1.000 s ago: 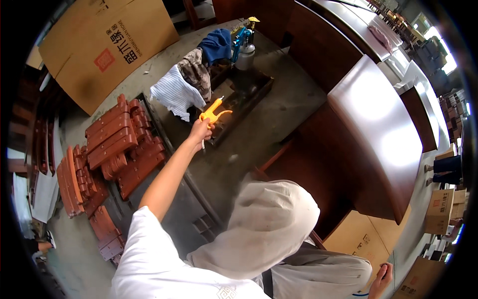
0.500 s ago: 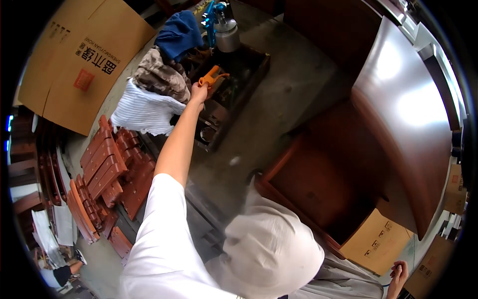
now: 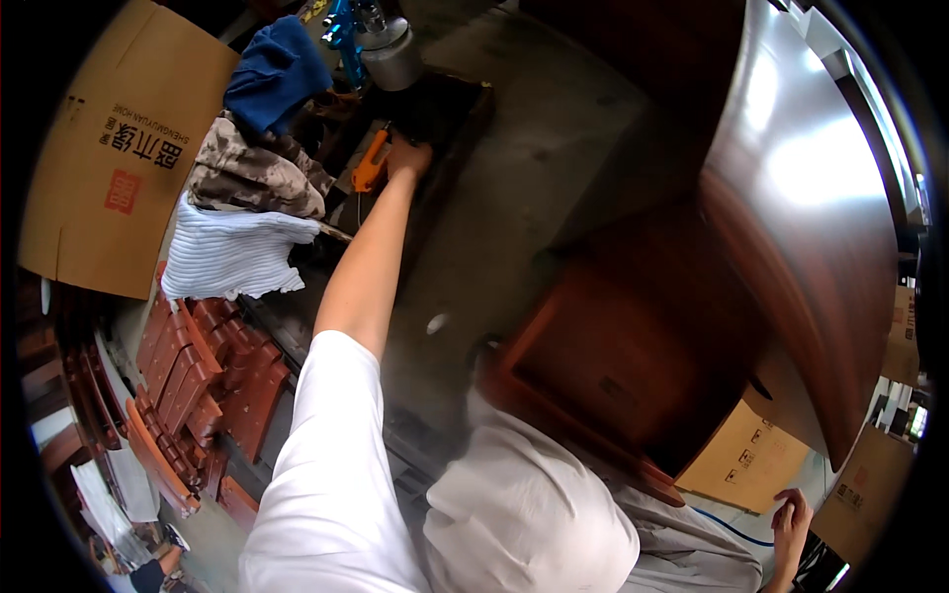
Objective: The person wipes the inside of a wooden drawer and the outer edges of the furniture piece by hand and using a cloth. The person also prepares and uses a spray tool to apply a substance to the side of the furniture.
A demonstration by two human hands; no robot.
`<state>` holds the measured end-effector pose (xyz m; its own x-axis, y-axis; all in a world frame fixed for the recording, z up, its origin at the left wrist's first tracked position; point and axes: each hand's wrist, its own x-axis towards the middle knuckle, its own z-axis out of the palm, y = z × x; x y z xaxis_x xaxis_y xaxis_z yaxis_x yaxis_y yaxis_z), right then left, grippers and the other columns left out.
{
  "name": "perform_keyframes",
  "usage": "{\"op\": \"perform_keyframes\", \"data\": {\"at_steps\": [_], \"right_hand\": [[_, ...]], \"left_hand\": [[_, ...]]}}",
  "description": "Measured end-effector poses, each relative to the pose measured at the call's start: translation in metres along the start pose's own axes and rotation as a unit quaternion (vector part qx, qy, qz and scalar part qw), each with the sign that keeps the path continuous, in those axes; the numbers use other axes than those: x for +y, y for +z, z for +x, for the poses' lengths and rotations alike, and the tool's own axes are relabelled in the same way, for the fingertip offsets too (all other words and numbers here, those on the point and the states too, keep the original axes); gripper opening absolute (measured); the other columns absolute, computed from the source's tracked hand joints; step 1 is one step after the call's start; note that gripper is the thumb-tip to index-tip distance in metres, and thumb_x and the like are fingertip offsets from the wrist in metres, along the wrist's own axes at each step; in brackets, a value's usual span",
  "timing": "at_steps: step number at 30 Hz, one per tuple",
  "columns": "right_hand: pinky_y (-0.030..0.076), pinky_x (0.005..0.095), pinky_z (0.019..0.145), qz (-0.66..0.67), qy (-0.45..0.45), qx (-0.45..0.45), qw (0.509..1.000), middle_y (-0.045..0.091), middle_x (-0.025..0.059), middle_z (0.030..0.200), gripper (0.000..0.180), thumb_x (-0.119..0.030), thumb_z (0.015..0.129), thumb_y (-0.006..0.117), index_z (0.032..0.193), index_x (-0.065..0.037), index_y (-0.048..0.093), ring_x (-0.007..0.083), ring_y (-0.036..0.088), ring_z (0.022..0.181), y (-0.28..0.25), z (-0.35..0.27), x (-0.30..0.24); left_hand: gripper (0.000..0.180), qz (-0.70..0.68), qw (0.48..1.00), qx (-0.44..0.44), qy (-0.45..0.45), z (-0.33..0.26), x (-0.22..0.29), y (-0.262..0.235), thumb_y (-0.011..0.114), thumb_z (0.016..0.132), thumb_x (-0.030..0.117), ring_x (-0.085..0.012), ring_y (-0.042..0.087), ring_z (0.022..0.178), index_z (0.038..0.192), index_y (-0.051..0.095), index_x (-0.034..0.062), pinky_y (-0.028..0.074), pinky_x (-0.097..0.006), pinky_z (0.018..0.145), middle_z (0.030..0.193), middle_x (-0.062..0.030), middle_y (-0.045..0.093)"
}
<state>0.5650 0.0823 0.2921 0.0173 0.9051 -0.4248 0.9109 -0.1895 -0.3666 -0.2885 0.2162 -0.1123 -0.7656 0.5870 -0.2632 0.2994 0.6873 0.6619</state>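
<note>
My left hand point(image 3: 408, 156) reaches down into a dark, open-topped tool box point(image 3: 474, 104) on the floor. Its fingers are hidden in the shadow inside, so what they hold does not show. Right beside it lies an orange-handled tool point(image 3: 370, 168), its exact kind unclear. A blue spray gun point(image 3: 343, 42) with a grey metal cup point(image 3: 392, 59) stands at the far end of the box. At the lower right, my right hand point(image 3: 792, 516) is closed, fingers curled; anything inside them is too small to make out. It is near a blue hose point(image 3: 733, 531).
Blue cloth point(image 3: 280, 74), camouflage cloth point(image 3: 252, 170) and a striped white cloth point(image 3: 237, 245) lie left of the box. Reddish wooden pieces point(image 3: 198, 376) are stacked nearer. A large carton point(image 3: 109, 168) stands far left. Glossy brown furniture point(image 3: 791, 188) fills the right.
My left hand has moved off the orange-handled tool and deeper into the box, to the tool's right. The view has shifted, moving the box and cloths leftward. My right hand remains curled.
</note>
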Motion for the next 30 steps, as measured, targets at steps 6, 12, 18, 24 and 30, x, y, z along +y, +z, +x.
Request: {"op": "perform_keyframes", "data": {"at_steps": [6, 12, 18, 24, 30], "right_hand": [[0.034, 0.0238, 0.049, 0.071, -0.022, 0.034, 0.997, 0.051, 0.0019, 0.077, 0.035, -0.001, 0.103, 0.033, 0.128, -0.003, 0.057, 0.0044, 0.041, 0.052, -0.001, -0.028, -0.054], [0.032, 0.0196, 0.047, 0.150, -0.163, 0.021, 0.975, 0.054, 0.0036, 0.082, 0.037, 0.006, 0.099, 0.030, 0.116, -0.003, 0.061, 0.0043, 0.040, 0.052, -0.005, -0.074, -0.086], [0.035, 0.0245, 0.048, 0.150, -0.317, 0.055, 0.935, 0.059, 0.0052, 0.076, 0.028, 0.013, 0.087, 0.046, 0.097, 0.000, 0.069, 0.0076, 0.048, 0.054, 0.004, -0.094, -0.131], [0.049, 0.0289, 0.054, 0.131, -0.471, 0.064, 0.870, 0.068, 0.0046, 0.085, 0.036, 0.005, 0.087, 0.070, 0.120, -0.009, 0.075, 0.0150, 0.059, 0.058, 0.000, -0.116, -0.166], [0.055, 0.0344, 0.063, 0.129, -0.384, 0.097, 0.909, 0.070, 0.0108, 0.111, 0.081, -0.015, 0.088, 0.081, 0.159, -0.009, 0.042, 0.0231, 0.064, 0.067, -0.014, -0.151, -0.097]], "left_hand": [[0.063, -0.069, 0.995, 0.047, 0.053, -0.066, 0.054, -0.046, 0.063, 0.097, 0.029, -0.0413, 0.061, 0.126, 0.153, 0.044, 0.0056, 0.050, -0.050, 0.104, 0.137, -0.0235, 0.063], [0.054, -0.271, 0.942, -0.092, 0.177, -0.204, 0.133, -0.183, 0.065, 0.101, 0.010, -0.0156, 0.071, 0.088, 0.152, 0.047, 0.0059, 0.059, -0.032, 0.079, 0.102, -0.0124, 0.070], [0.059, -0.197, 0.906, -0.223, 0.302, -0.381, 0.255, -0.301, 0.060, 0.105, 0.022, -0.0213, 0.073, 0.096, 0.158, 0.040, 0.0080, 0.055, -0.034, 0.091, 0.100, -0.0095, 0.071], [0.057, -0.157, 0.821, -0.391, 0.384, -0.511, 0.342, -0.303, 0.057, 0.106, 0.021, -0.0234, 0.074, 0.100, 0.155, 0.040, -0.0023, 0.054, -0.036, 0.099, 0.100, -0.0109, 0.071], [0.059, -0.121, 0.723, -0.561, 0.385, -0.629, 0.413, -0.164, 0.058, 0.107, 0.016, -0.0257, 0.072, 0.107, 0.154, 0.028, -0.0011, 0.052, -0.038, 0.103, 0.114, -0.0187, 0.069]]}}
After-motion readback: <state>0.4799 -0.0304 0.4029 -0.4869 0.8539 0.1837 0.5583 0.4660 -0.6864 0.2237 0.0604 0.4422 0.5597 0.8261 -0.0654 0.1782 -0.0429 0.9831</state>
